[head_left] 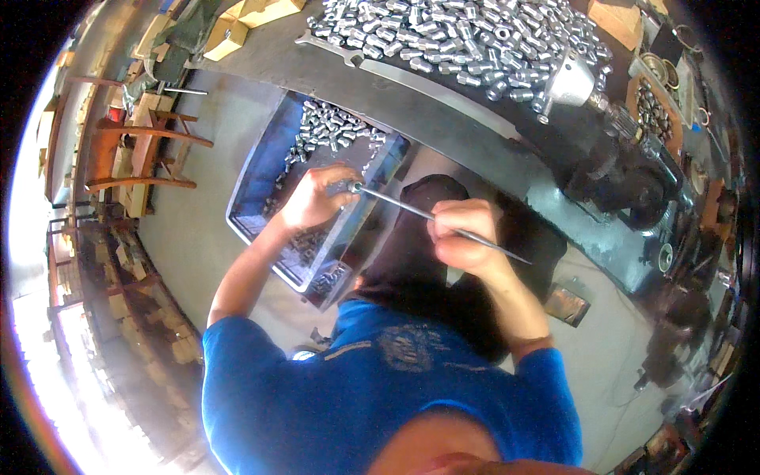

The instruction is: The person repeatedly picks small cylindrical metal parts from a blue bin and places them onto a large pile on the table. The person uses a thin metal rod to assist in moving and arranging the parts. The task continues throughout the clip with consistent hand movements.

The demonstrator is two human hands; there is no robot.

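Between the fingertips of my left hand [317, 201] is a small metal fitting [355, 188], its open end turned to the right. My right hand [465, 234] is closed round a long thin metal rod-shaped tool [400, 204], possibly a file. The tool's left end meets the mouth of the fitting; whether it reaches inside is too small to tell. Its pointed other end sticks out beyond my right hand. Below and beside my left hand stands a blue crate [247, 184], with loose metal fittings [336, 127] at its far end and more in its nearer part.
A large heap of similar fittings [467, 39] covers the bench top ahead, by an open-ended wrench [331, 49]. At the right stands a machine with a metal chuck [571, 81]. A wooden stool [142, 136] and shelving are on the left. Yellow cardboard boxes [228, 38] lie far left.
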